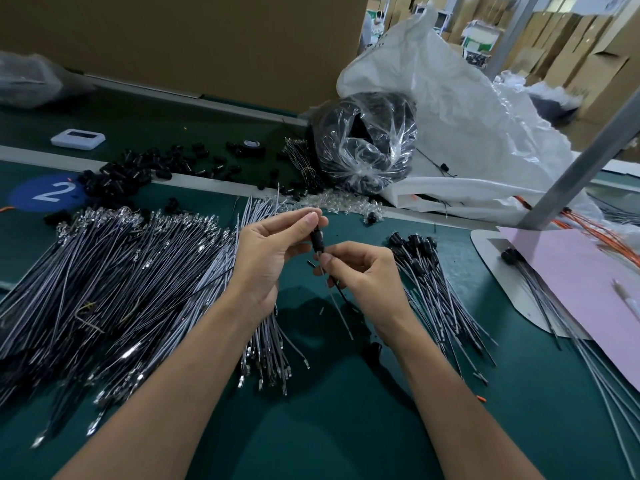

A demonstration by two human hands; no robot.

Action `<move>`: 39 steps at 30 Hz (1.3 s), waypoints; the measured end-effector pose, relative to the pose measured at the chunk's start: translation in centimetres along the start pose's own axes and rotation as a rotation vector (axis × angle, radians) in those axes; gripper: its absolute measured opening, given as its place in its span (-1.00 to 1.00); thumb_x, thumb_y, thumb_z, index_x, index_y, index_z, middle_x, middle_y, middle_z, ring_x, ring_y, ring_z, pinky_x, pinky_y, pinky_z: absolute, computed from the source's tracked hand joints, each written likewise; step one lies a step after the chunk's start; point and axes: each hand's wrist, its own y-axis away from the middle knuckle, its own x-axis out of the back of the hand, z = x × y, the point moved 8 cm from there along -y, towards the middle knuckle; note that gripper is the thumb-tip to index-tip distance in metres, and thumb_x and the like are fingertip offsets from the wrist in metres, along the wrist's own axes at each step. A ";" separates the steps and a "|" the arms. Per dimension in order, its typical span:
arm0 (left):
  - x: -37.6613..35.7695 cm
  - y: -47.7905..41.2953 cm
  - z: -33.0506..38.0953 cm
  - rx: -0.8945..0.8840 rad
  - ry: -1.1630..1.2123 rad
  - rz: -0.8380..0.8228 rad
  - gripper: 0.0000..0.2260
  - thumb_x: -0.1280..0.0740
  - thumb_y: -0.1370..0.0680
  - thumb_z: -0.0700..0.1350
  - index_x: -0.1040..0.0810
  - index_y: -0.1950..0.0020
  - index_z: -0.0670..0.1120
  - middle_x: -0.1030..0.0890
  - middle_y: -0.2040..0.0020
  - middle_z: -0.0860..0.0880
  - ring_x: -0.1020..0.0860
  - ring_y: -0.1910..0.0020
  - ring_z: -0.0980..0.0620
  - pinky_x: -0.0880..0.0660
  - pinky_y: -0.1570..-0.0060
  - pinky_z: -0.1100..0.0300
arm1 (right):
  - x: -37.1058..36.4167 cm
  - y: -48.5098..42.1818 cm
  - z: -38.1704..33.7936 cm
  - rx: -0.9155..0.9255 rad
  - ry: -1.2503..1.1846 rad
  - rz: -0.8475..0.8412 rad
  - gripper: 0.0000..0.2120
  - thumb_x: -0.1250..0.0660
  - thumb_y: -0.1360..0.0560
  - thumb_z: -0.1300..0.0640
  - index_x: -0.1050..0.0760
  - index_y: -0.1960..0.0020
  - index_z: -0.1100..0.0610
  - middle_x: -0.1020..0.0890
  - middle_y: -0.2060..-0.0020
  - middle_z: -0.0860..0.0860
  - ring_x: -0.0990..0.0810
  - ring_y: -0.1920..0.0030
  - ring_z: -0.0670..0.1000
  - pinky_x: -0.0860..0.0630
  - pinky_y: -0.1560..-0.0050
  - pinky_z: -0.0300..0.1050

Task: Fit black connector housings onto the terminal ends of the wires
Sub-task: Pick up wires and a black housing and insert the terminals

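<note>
Black connector housing (317, 239) is held in the air between my hands, above the middle of the table (329, 420). My left hand (266, 258) has its grip pinched on the housing's far end, thumb against fingertips. My right hand (360, 271) has its grip pinched on the wire (338, 303) just below the housing. I judge this 1 fitting is under way and not yet seated.

Done so far is a modest fan of finished wires (436, 278) on the right, with black housings on their far ends. A much larger heap of bare-terminal wires (121, 271) lies on the left, so most of the job remains.

Loose housings (138, 168) lie far left by a blue disc marked 2 (48, 192), and a clear bag (363, 147) holds more. I see nothing between my hands and either pile. A metal post (588, 161) and a pink sheet (571, 271) crowd the right.
</note>
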 end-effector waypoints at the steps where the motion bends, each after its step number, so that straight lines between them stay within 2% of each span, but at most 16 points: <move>1: 0.0 0.0 0.0 0.002 0.005 0.000 -0.88 -0.45 -0.35 -0.11 -0.73 0.16 -0.06 -0.72 0.12 -0.06 -0.64 0.10 0.03 -0.56 0.05 0.20 | -0.1 0.0 0.1 -0.007 -0.006 -0.008 -0.94 -0.41 -0.50 0.31 -0.67 0.11 0.27 -0.68 0.35 0.04 -0.61 0.34 -0.16 -0.48 0.29 -0.35; 5: -0.2 -0.1 -0.2 0.015 0.013 -0.032 -0.81 -0.48 -0.33 -0.08 -0.72 0.09 -0.07 -0.72 0.08 -0.08 -0.66 0.13 0.02 -0.58 0.13 0.21 | -0.1 0.1 0.0 -0.001 -0.009 -0.007 -0.95 -0.43 -0.49 0.30 -0.68 0.10 0.27 -0.69 0.35 0.06 -0.61 0.34 -0.15 -0.47 0.28 -0.37; 8: -0.7 -0.1 -0.7 0.072 -0.051 -0.106 -0.50 -0.55 -0.22 0.01 -0.65 -0.11 -0.12 -0.71 0.01 -0.12 -0.68 0.08 -0.01 -0.60 0.13 0.20 | 0.4 0.0 -0.3 0.021 -0.063 0.032 -0.95 -0.43 -0.48 0.31 -0.67 0.09 0.28 -0.68 0.35 0.09 -0.62 0.35 -0.16 -0.47 0.28 -0.36; 9: -0.9 -0.1 -1.0 0.094 -0.094 -0.136 -0.45 -0.56 -0.20 0.01 -0.63 -0.14 -0.13 -0.71 0.00 -0.13 -0.68 0.06 -0.01 -0.60 0.11 0.20 | 0.5 -0.1 -0.4 0.030 -0.069 0.043 -0.94 -0.43 -0.48 0.30 -0.67 0.08 0.28 -0.68 0.35 0.09 -0.62 0.36 -0.17 -0.48 0.28 -0.36; 12: -1.1 0.1 -1.8 0.133 -0.186 -0.191 -0.63 -0.54 -0.25 -0.06 -0.70 -0.02 -0.12 -0.72 0.06 -0.13 -0.65 0.12 0.00 -0.62 0.04 0.18 | 0.9 -0.1 -0.5 0.056 -0.052 0.066 -0.93 -0.42 -0.49 0.27 -0.68 0.11 0.18 -0.69 0.35 0.01 -0.62 0.34 -0.16 -0.50 0.25 -0.34; 15: -0.9 0.0 -1.7 0.113 -0.166 -0.148 -0.76 -0.50 -0.29 -0.11 -0.72 0.07 -0.12 -0.72 0.12 -0.13 -0.64 0.20 0.01 -0.63 0.09 0.20 | 0.8 -0.2 -0.4 0.060 -0.036 0.058 -0.89 -0.43 -0.48 0.30 -0.68 0.13 0.12 -0.71 0.33 0.01 -0.66 0.29 -0.10 -0.53 0.21 -0.30; 18: -0.7 -0.1 -0.7 0.021 -0.086 -0.082 -0.78 -0.50 -0.29 -0.12 -0.71 0.08 -0.11 -0.72 0.11 -0.15 -0.68 0.17 -0.02 -0.63 0.12 0.19 | 0.3 -0.2 0.0 0.048 -0.007 0.052 -0.84 -0.45 -0.46 0.33 -0.67 0.17 0.08 -0.70 0.36 -0.02 -0.66 0.30 -0.06 -0.54 0.21 -0.29; 21: -0.5 0.0 0.2 -0.059 -0.055 -0.025 -0.77 -0.52 -0.26 -0.14 -0.72 0.10 -0.09 -0.72 0.14 -0.15 -0.69 0.17 -0.02 -0.63 0.13 0.19 | 0.2 -0.2 0.0 0.065 0.015 0.058 -0.89 -0.47 -0.45 0.32 -0.66 0.16 0.13 -0.69 0.37 -0.03 -0.67 0.31 -0.07 -0.54 0.21 -0.29; 25: -0.5 0.0 0.7 -0.131 -0.068 -0.006 -0.76 -0.52 -0.29 -0.16 -0.70 0.06 -0.13 -0.72 0.15 -0.12 -0.71 0.16 -0.02 -0.59 0.14 0.25 | 0.1 0.1 -0.4 0.104 0.065 0.057 -0.94 -0.47 -0.45 0.30 -0.67 0.17 0.17 -0.69 0.37 -0.02 -0.65 0.32 -0.09 -0.56 0.20 -0.23; 30: -0.3 0.1 1.5 -0.207 -0.048 0.013 -0.78 -0.52 -0.29 -0.13 -0.71 0.08 -0.09 -0.72 0.16 -0.12 -0.70 0.18 -0.02 -0.58 0.12 0.27 | -0.6 0.4 -1.0 0.113 0.116 0.030 -0.89 -0.47 -0.45 0.30 -0.66 0.20 0.13 -0.69 0.38 -0.03 -0.62 0.35 -0.11 -0.58 0.23 -0.11; 34: 0.2 0.0 1.1 -0.165 0.036 0.034 -0.80 -0.51 -0.30 -0.13 -0.71 0.09 -0.10 -0.72 0.15 -0.16 -0.70 0.17 -0.06 -0.59 0.13 0.22 | -1.0 0.7 -1.5 0.141 0.109 0.028 -0.91 -0.47 -0.45 0.30 -0.67 0.20 0.15 -0.70 0.36 0.01 -0.67 0.32 0.04 -0.58 0.22 0.01; 36: 0.0 0.0 0.5 -0.097 0.069 0.019 -0.80 -0.48 -0.33 -0.16 -0.69 0.07 -0.16 -0.71 0.18 -0.15 -0.69 0.23 -0.02 -0.58 0.24 0.24 | -1.1 0.8 -1.7 0.157 0.116 0.018 -0.91 -0.47 -0.45 0.30 -0.67 0.22 0.18 -0.70 0.35 0.03 -0.66 0.32 0.02 -0.57 0.22 0.02; 37: -0.1 -0.1 0.2 -0.054 0.084 0.009 -0.81 -0.46 -0.34 -0.17 -0.68 0.08 -0.18 -0.71 0.19 -0.14 -0.68 0.28 0.01 -0.57 0.32 0.26 | -1.2 0.8 -1.7 0.154 0.101 -0.006 -0.91 -0.47 -0.45 0.30 -0.67 0.23 0.20 -0.70 0.36 0.04 -0.65 0.33 -0.01 -0.58 0.22 -0.01; 39: 0.0 -0.3 -0.2 0.019 0.126 0.010 -0.84 -0.45 -0.35 -0.18 -0.67 0.10 -0.20 -0.70 0.22 -0.13 -0.60 0.43 0.08 -0.50 0.45 0.30 | -1.5 0.9 -1.7 0.136 0.038 -0.077 -0.89 -0.45 -0.47 0.25 -0.67 0.23 0.22 -0.69 0.39 0.04 -0.63 0.37 -0.08 -0.56 0.27 -0.20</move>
